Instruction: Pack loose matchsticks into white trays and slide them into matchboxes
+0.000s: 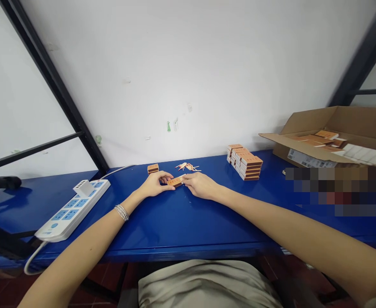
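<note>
Between my two hands, just above or on the blue tabletop, is an orange matchbox [174, 182] with its pale inner tray showing at the right end. My left hand [157, 184] grips the sleeve between thumb and fingers. At the tray end, the fingers of my right hand [201, 185] pinch the box. Behind the hands lies a loose heap of matches [187, 167]. Another matchbox [153, 168] sits just beyond my left hand. Farther right stand stacked matchboxes [244, 162] in a neat block.
A white power strip [74, 210] with a plugged-in adapter lies at the left of the blue table [181, 231]. An open cardboard box [280, 152] holding many matchboxes stands at the right. A white wall [181, 77] rises behind, with black metal posts at both sides.
</note>
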Demonstrator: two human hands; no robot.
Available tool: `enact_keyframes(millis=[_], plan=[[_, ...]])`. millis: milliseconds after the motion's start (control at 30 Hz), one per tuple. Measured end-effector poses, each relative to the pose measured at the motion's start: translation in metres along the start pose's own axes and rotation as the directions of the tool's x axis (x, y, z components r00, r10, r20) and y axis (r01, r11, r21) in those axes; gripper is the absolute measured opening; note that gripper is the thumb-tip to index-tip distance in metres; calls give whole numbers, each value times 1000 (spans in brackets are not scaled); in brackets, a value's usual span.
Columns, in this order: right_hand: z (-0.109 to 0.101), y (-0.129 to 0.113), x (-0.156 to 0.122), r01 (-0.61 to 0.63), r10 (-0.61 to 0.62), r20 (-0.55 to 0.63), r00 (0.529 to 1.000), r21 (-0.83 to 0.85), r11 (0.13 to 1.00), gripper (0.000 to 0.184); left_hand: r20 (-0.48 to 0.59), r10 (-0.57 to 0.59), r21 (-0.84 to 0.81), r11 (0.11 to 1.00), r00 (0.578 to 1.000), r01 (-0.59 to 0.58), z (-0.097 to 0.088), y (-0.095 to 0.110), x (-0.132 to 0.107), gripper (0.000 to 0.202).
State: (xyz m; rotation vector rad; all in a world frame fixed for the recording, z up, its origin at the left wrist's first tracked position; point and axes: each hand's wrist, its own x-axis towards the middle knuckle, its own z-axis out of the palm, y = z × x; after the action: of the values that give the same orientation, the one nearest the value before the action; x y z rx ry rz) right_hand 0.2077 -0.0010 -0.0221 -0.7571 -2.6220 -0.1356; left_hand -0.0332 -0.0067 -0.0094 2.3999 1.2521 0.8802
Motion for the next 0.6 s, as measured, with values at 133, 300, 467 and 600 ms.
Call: enact_keyframes(millis=[133,300,467,600], plan=[[2,2,1,-43,45,-30,999,49,998,29,-2,29,53,998,1000,-29,1,2,0,52],[1,16,1,-103,128,-119,985,193,976,33,7,18,30,999,1000,-19,2,0,0,51],[1,22,2,-226,238,-13,971,267,937,49,17,18,-10,1000,1000,-18,3,0,1,50],[3,20,3,-276,283,10,959,269,923,46,22,14,-26,1000,1000,-14,4,2,0,49]])
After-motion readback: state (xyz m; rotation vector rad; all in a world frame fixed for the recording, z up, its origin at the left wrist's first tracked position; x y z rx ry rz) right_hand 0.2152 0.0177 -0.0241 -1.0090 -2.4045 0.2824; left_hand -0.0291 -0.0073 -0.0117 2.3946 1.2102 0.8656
